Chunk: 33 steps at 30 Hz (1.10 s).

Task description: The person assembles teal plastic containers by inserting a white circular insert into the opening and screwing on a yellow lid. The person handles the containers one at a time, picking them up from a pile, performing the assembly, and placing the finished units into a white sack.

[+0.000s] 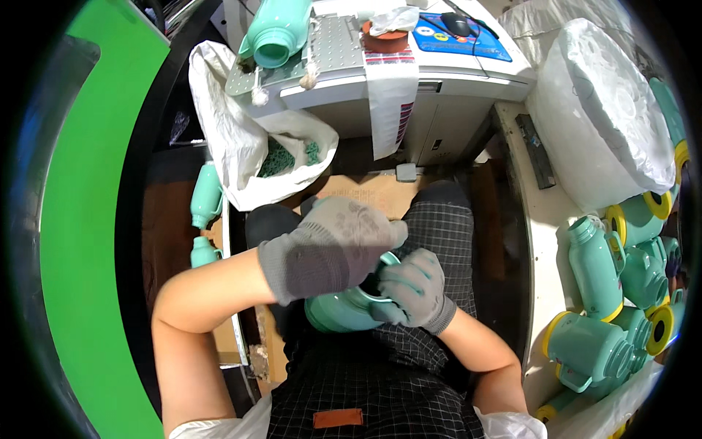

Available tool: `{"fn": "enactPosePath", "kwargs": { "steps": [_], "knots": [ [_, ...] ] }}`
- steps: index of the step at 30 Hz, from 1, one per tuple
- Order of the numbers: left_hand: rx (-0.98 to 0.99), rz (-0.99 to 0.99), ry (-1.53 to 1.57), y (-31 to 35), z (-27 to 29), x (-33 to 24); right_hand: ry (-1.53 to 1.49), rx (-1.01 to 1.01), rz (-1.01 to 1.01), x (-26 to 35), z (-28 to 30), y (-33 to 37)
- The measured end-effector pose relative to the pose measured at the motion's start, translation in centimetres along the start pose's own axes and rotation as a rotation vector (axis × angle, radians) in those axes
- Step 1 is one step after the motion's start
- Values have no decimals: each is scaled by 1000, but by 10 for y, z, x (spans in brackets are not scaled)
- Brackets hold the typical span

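Observation:
A teal plastic vacuum flask body (340,314) lies tilted across my lap, its open mouth toward the right. My right hand (415,289), in a grey knit glove, is closed around the rim of the mouth. Just above the flask, my left hand (344,238), in a smudged grey glove, is curled with the back of the hand up. Its fingers are mostly hidden, and whatever they hold cannot be made out. My left wrist covers part of the flask's neck. A black checked apron (365,388) lies under the flask.
A white sack (227,146) with green scraps stands ahead on the left. Another teal flask (278,33) lies on the machine table, near a label strip (391,102) and a mouse (456,25). On the right bench, several teal flasks (596,267) lie beside a large white bag (596,117).

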<state>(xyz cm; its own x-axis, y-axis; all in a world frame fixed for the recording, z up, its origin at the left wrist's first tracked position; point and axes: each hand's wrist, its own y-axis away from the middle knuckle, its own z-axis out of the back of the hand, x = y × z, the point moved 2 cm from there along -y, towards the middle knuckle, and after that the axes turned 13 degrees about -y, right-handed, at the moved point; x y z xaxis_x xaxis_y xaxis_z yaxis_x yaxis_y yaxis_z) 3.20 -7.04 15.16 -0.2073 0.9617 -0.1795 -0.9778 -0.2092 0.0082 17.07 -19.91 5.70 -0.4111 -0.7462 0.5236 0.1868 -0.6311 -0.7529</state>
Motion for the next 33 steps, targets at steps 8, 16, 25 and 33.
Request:
{"fn": "enactPosePath", "kwargs": {
  "steps": [8,16,25,33],
  "knots": [
    [-468,887,767,-87,-163,166,55,82,-334,12,46,78],
    [-559,716,1290,-141,-165,214,2,-517,-622,-53,105,4],
    [-661,615,1143,-99,-121,165,-1019,-294,-1150,-245,52,-76],
    [-784,452,-466,-140,-66,150,-962,-560,-959,-257,29,-68]
  ]
}}
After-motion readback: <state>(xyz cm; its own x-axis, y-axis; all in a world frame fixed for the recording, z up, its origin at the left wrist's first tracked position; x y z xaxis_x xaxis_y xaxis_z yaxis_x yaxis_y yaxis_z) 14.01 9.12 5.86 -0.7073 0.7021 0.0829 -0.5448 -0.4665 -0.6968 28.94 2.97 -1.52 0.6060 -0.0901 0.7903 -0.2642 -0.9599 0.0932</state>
